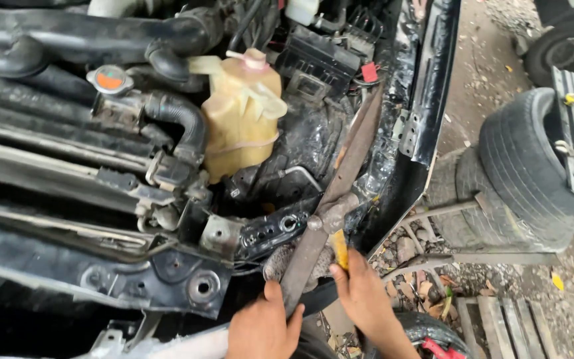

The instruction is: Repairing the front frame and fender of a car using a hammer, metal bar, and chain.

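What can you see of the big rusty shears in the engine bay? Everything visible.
The shears are long, rust-brown metal, blades shut, with a pivot bolt near mid-length. They lie tilted, tips toward the upper right over the black inner fender, beside the yellowed coolant reservoir. The left hand wraps the lower handle; the right hand holds the yellow-tinted grip.

The long rusty metal shears [340, 193] are lying slantwise over the open engine bay's right edge, with the left hand [264, 329] and right hand [363, 292] sitting side by side at their near end. The pale yellow plastic coolant tank [240, 113] is standing behind and left of them, beside the black ribbed rubber hose [181, 119]. Worn black rubber tyres [533, 166] are stacking well off to the right.
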